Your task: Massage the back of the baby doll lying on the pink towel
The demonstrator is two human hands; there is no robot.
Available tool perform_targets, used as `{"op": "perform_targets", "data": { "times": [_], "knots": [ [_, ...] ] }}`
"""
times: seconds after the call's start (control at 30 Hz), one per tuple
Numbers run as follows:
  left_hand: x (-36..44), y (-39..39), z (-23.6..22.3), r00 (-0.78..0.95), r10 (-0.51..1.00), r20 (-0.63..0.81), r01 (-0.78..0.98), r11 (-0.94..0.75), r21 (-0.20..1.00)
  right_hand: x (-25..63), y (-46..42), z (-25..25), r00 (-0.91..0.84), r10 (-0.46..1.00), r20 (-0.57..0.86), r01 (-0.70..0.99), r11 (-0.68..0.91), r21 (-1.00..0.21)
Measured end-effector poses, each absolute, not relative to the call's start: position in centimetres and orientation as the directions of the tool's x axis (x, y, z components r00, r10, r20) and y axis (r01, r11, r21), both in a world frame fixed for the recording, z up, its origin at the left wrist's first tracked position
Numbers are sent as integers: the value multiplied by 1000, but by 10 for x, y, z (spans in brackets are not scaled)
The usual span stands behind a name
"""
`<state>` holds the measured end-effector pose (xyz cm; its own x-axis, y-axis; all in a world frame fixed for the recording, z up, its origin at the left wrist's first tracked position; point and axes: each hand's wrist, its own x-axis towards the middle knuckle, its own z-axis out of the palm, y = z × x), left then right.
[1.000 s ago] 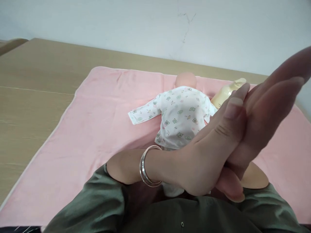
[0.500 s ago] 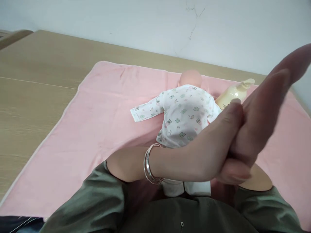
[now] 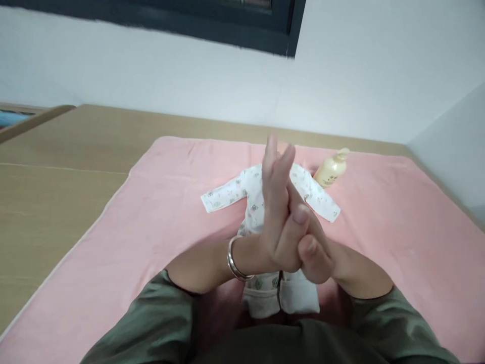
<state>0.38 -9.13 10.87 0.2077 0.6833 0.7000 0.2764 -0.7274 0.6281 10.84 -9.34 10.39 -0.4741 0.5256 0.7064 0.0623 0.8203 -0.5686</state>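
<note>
My left hand (image 3: pixel 278 227), with silver bangles (image 3: pixel 235 260) on the wrist, is pressed palm to palm against my right hand (image 3: pixel 318 255). The left fingers point up and stay straight. Most of the right fingers are hidden behind the left hand; its thumb sticks out towards me. Neither hand shows anything held. Beyond and below them lies a baby doll in a white printed top (image 3: pixel 225 194) with both sleeves spread. My fingers cover nearly all of its head and the middle of its body. White cuffed trouser legs (image 3: pixel 299 296) show beneath my wrists.
A pale yellow pump bottle (image 3: pixel 331 171) lies tilted on the pink blanket (image 3: pixel 166 202), right of the doll's head. The blanket covers part of a wooden surface (image 3: pixel 56 197). A white wall (image 3: pixel 189 76) with a dark frame (image 3: pixel 227 28) rises behind.
My joined hands have moved from the right to the middle, closer to the doll, and their fingers now point upward. The view has tilted up, bringing in the dark frame.
</note>
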Motion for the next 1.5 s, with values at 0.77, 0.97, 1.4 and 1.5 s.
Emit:
{"op": "perform_targets", "data": {
  "times": [0.77, 0.97, 1.4, 1.5],
  "knots": [
    [1, 37, -8, 189, 870, 455, 483, -486, 728, 157, 16, 3, -125, 919, 375, 831, 303, -466],
    [-4, 42, -16, 210, 869, 448, 525, -487, 698, 156, 2, 0, -342, 810, 477, 744, 543, -389],
    [-5, 37, -6, 291, 896, 337, 670, -442, 597, 148, -9, 11, -333, 886, 324, 798, 448, -404],
    [-5, 36, -5, 310, 894, 324, 659, -448, 604, 155, 2, 9, -233, 933, 275, 834, 337, -437]
  ]
}}
